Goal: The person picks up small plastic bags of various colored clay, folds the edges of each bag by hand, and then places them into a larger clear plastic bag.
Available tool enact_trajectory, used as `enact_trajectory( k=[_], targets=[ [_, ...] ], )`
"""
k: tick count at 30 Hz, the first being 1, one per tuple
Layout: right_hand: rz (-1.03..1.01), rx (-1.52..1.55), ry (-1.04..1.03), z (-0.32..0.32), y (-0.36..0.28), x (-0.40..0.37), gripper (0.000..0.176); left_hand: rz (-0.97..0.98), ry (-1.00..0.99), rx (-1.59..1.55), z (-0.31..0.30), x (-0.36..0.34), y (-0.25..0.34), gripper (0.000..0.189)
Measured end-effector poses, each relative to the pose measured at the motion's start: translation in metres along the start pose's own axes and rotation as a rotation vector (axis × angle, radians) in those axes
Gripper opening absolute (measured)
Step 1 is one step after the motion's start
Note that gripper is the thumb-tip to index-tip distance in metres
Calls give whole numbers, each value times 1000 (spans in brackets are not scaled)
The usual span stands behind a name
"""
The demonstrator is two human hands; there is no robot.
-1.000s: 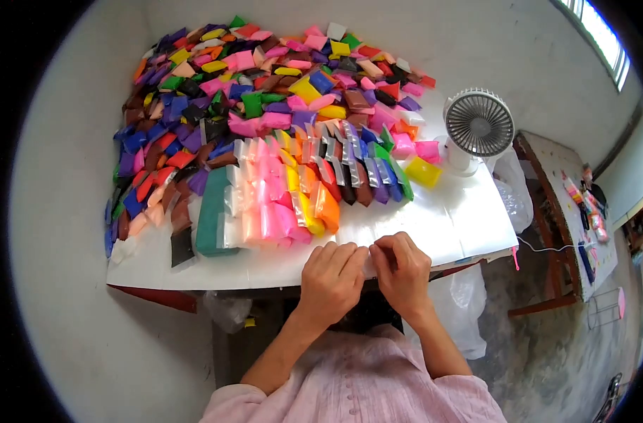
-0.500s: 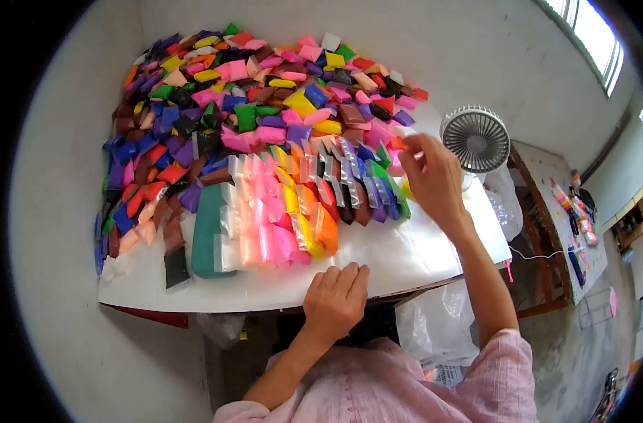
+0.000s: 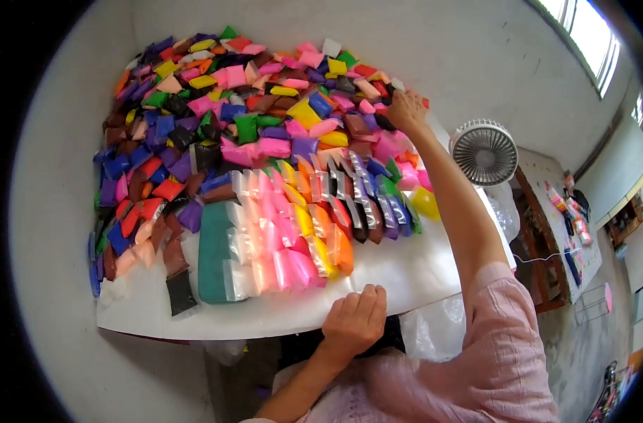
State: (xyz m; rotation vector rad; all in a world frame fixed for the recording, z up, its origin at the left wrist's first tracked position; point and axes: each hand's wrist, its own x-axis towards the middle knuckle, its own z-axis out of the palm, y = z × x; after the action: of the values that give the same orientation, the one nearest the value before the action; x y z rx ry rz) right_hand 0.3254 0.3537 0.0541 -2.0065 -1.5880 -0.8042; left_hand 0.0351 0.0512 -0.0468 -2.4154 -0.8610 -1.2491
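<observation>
Right hand (image 3: 406, 109) at far-right side of heaped coloured packets (image 3: 273, 147); left hand (image 3: 355, 317), curled, at near edge of white tabletop (image 3: 413, 271). 1 desk fan (image 3: 483, 154) beside right forearm (image 3: 469, 215).

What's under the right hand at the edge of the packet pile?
By the right hand, a white packet shows just beyond, a black packet to its left, and a red packet to its right. Anything directly beneath the hand is covered.

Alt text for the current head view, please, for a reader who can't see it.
A person's right hand reaches to the far right of a heap of colourful packets on a white tabletop; whether it holds anything is unclear. The left hand is curled near the front edge, by overlapping rows of packets beside a teal block; a fan stands at right.
</observation>
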Motion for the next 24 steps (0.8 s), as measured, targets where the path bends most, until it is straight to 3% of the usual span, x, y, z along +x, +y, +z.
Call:
enact_trajectory(
  k=[2, 3, 5, 8, 14, 18, 21, 24],
  targets=[
    [49, 32, -65, 19, 3, 2, 30, 4, -23, 14, 1, -2, 0, 23],
    [64, 110, -280, 18, 5, 9, 31, 7, -24, 21, 0, -2, 0, 22],
    [79, 201, -387, 34, 12, 14, 28, 15, -20, 35, 1, -1, 0, 22],
    [71, 188, -108, 31, 7, 0, 25, 13, -9, 62, 2, -1, 1, 21],
    [-43, 45, 37, 22, 6, 1, 24, 18, -20, 106, 3, -3, 1, 20],
    [-10, 98, 196, -34, -18, -6, 24, 0, 12, 71, 5, -3, 2, 21],
    [-23, 400, 361, -88, -25, -24, 25, -15, 15, 37, 2, -1, 2, 23],
    [124, 1124, 118, -164, -31, -88, 38, -42, 28, -31, 0, -2, 2, 24]
  ],
)
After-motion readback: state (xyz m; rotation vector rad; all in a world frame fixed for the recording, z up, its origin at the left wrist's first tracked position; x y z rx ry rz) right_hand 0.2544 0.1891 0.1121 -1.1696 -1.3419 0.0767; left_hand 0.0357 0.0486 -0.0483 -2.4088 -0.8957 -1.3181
